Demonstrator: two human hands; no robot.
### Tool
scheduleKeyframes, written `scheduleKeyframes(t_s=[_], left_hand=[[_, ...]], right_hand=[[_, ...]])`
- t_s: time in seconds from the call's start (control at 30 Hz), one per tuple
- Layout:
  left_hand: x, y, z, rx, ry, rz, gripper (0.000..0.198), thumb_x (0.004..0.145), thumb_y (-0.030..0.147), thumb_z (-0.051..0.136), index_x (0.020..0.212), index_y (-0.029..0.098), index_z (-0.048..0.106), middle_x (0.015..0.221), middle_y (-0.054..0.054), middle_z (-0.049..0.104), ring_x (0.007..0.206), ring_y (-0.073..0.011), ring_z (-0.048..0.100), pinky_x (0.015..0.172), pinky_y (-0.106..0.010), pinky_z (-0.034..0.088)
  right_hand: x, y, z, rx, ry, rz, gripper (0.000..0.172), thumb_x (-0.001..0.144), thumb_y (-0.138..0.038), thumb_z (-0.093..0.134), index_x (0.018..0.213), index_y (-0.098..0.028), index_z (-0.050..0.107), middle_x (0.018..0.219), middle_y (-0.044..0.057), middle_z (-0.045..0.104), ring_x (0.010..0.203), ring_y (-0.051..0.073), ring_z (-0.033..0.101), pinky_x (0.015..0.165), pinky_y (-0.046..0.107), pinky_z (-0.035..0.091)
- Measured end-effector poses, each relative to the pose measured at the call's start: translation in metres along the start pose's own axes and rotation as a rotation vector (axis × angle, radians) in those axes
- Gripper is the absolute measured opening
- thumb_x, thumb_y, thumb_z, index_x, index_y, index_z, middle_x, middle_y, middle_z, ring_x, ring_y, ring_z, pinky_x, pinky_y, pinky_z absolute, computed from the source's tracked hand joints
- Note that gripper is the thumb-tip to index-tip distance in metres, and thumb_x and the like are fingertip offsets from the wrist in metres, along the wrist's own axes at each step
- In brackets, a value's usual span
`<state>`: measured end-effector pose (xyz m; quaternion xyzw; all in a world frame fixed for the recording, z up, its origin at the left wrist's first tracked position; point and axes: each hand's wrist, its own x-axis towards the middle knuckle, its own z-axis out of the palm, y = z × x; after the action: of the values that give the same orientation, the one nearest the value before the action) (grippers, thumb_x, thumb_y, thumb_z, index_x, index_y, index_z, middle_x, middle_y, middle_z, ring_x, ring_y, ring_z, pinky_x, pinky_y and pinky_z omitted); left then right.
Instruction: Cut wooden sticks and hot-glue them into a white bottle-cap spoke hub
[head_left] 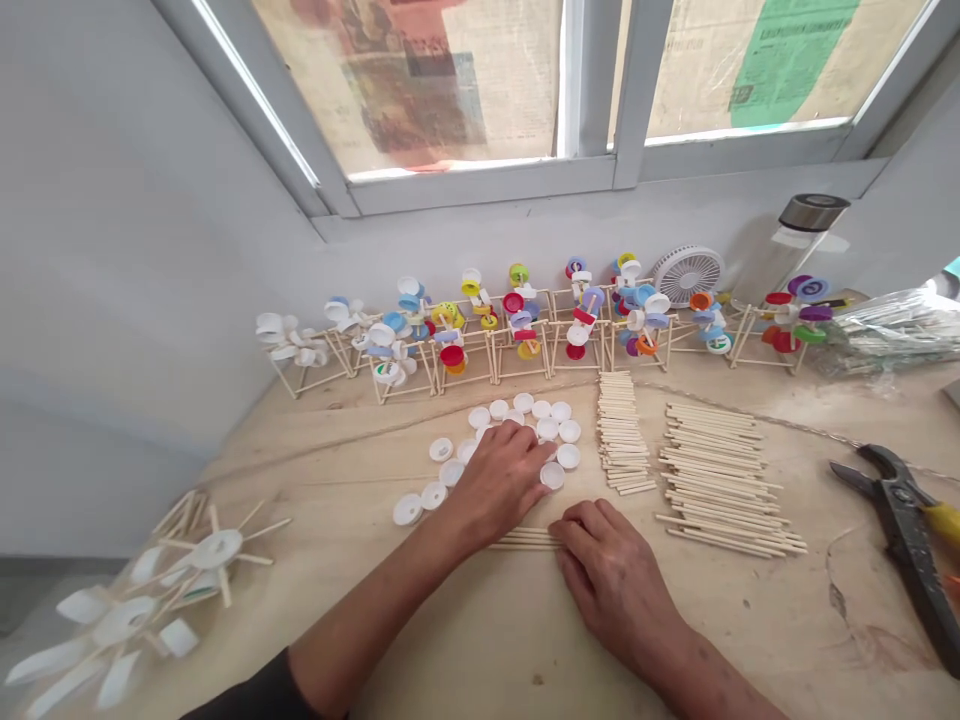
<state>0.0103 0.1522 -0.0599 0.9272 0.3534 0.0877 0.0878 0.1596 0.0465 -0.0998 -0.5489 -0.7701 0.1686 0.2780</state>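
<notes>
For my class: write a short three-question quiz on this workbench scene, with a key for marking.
1. Which hand lies on the white bottle caps?
2. True or false: the pliers lie to the left of the white fan.
3. Complete: the right hand touches a small bundle of ___.

Key: 1. left hand; 2. false; 3. wooden sticks

Behind the white bottle caps (517, 420), a long row of stick frames with colored caps (480, 330) blocks the way. To the right, piles of wooden sticks (712, 480) are in the way. To the left, a hand can slide over the bare wooden board (337, 500).
</notes>
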Motion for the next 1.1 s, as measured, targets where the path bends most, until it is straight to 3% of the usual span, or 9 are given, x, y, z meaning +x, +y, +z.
scheduleKeyframes(t_s=[0.13, 0.27, 0.4, 0.5, 0.63, 0.9, 1.1], left_hand=[[-0.019, -0.005, -0.015, -0.094, 0.148, -0.062, 0.024, 0.083, 0.021, 0.052, 0.105, 0.021, 0.061, 0.097, -0.006, 0.062, 0.098, -0.0223, 0.051, 0.087, -0.039, 0.042], [-0.066, -0.029, -0.030, -0.155, 0.272, -0.327, 0.021, 0.088, 0.028, 0.042, 0.088, 0.021, 0.061, 0.093, -0.005, 0.064, 0.093, -0.0202, 0.056, 0.084, -0.036, 0.044], [-0.120, -0.048, -0.020, -0.116, 0.302, -0.658, 0.028, 0.084, 0.035, 0.043, 0.104, 0.021, 0.058, 0.101, -0.006, 0.063, 0.094, -0.0214, 0.058, 0.082, -0.037, 0.046], [-0.141, -0.048, -0.004, -0.122, 0.238, -0.739, 0.042, 0.080, 0.038, 0.049, 0.118, 0.021, 0.052, 0.118, -0.008, 0.058, 0.103, -0.0227, 0.056, 0.086, -0.037, 0.047], [-0.137, -0.041, 0.008, -0.093, 0.191, -0.716, 0.049, 0.077, 0.032, 0.054, 0.124, 0.019, 0.049, 0.123, -0.008, 0.055, 0.112, -0.0242, 0.051, 0.093, -0.038, 0.043], [-0.111, -0.024, 0.021, -0.019, 0.232, -0.684, 0.035, 0.082, 0.033, 0.050, 0.115, 0.023, 0.057, 0.104, -0.008, 0.057, 0.099, -0.0246, 0.053, 0.084, -0.038, 0.043], [-0.118, -0.007, 0.024, -0.022, 0.275, -0.664, 0.027, 0.085, 0.032, 0.047, 0.106, 0.023, 0.060, 0.099, -0.006, 0.057, 0.092, -0.0204, 0.055, 0.079, -0.033, 0.043]], right_hand=[[0.000, 0.000, -0.001, -0.040, -0.009, -0.008, 0.017, 0.085, -0.009, 0.045, 0.085, -0.019, 0.059, 0.088, 0.005, 0.058, 0.082, 0.019, 0.050, 0.072, 0.033, 0.042], [-0.002, 0.002, -0.001, -0.076, -0.004, -0.025, 0.019, 0.086, -0.010, 0.044, 0.090, -0.019, 0.061, 0.087, 0.005, 0.059, 0.082, 0.019, 0.051, 0.072, 0.032, 0.042], [-0.004, 0.008, 0.001, -0.127, 0.015, -0.070, 0.018, 0.087, -0.014, 0.045, 0.092, -0.019, 0.062, 0.089, 0.006, 0.060, 0.084, 0.019, 0.053, 0.073, 0.032, 0.043], [-0.004, 0.011, 0.002, -0.154, 0.024, -0.095, 0.019, 0.087, -0.016, 0.046, 0.097, -0.019, 0.062, 0.091, 0.006, 0.061, 0.086, 0.019, 0.054, 0.074, 0.031, 0.044], [-0.005, 0.012, 0.002, -0.181, 0.045, -0.135, 0.019, 0.087, -0.019, 0.047, 0.099, -0.020, 0.062, 0.093, 0.006, 0.062, 0.088, 0.019, 0.055, 0.075, 0.031, 0.045], [-0.009, 0.007, 0.006, -0.265, 0.061, -0.160, 0.019, 0.089, -0.021, 0.047, 0.101, -0.017, 0.061, 0.094, 0.007, 0.060, 0.088, 0.020, 0.052, 0.077, 0.032, 0.042], [-0.010, 0.006, 0.008, -0.322, 0.077, -0.179, 0.018, 0.090, -0.020, 0.045, 0.091, -0.017, 0.062, 0.086, 0.007, 0.059, 0.084, 0.019, 0.051, 0.075, 0.031, 0.040]])
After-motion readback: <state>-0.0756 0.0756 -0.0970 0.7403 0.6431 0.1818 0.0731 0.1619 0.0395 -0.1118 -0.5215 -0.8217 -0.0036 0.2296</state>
